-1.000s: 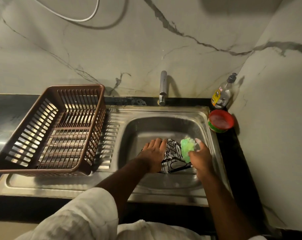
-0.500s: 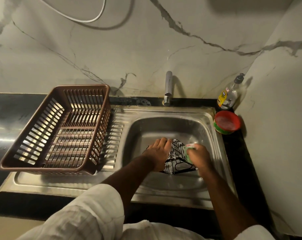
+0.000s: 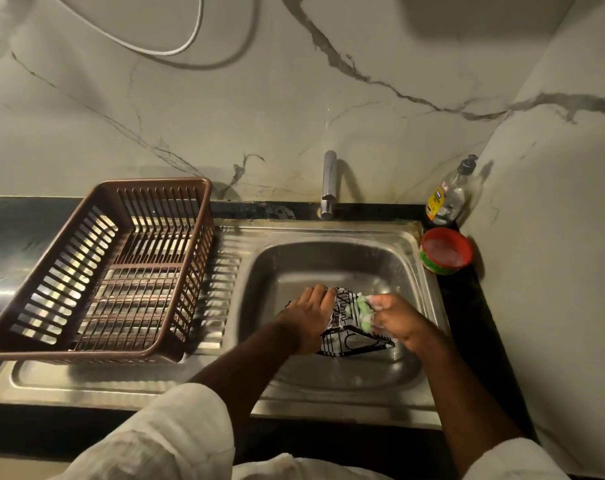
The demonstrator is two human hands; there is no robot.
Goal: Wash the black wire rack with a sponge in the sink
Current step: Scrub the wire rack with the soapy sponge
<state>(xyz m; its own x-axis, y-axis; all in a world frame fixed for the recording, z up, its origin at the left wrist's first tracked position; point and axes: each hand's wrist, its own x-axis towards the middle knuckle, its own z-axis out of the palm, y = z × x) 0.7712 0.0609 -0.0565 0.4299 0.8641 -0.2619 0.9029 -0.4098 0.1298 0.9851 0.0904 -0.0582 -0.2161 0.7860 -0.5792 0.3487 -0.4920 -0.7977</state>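
The black wire rack (image 3: pixel 351 336) stands tilted inside the steel sink (image 3: pixel 332 265), streaked with white foam. My left hand (image 3: pixel 308 317) grips its upper left side and holds it steady. My right hand (image 3: pixel 396 318) is closed on a green sponge (image 3: pixel 363 311) and presses it against the rack's upper right face. The hand hides much of the sponge, and both hands cover the rack's top edge.
A brown plastic dish basket (image 3: pixel 103 271) sits on the drainboard to the left. The tap (image 3: pixel 328 183) stands behind the basin. A soap bottle (image 3: pixel 448 197) and a red-rimmed tub (image 3: pixel 446 251) sit in the right corner by the wall.
My right hand has drawn the sponge down and inward over the rack's face, so less green shows. The left hand keeps its hold. The view has shifted slightly.
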